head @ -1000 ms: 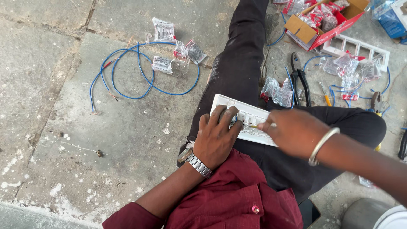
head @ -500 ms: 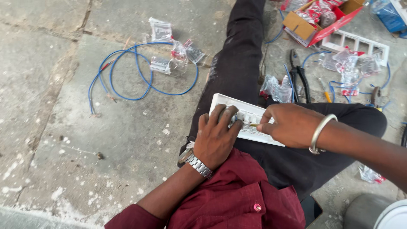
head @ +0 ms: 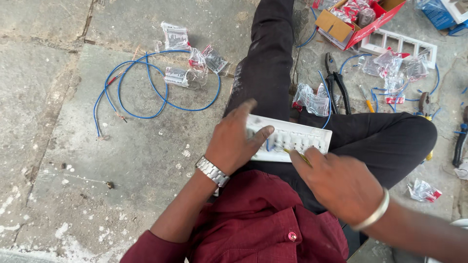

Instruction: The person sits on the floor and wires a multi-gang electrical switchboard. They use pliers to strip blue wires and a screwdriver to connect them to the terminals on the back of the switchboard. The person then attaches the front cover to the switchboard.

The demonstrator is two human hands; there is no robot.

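White switch plate [head: 292,141] across the lap, both hands on it
Left hand [head: 236,141] splayed flat pins its end; right hand [head: 336,180] pinches what seems a thin yellow-tipped tool [head: 298,156] at its near edge — best held steady

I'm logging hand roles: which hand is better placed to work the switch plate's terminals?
Right hand: it likely holds a thin yellow tool at the white switch plate, while the left hand steadies it.

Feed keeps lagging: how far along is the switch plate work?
Done: modules fill the white switch plate on the lap. In hand: left hand steadies it; right hand works a thin yellow tool at it. Left: blue wire lies loose on the floor, another white frame sits empty.
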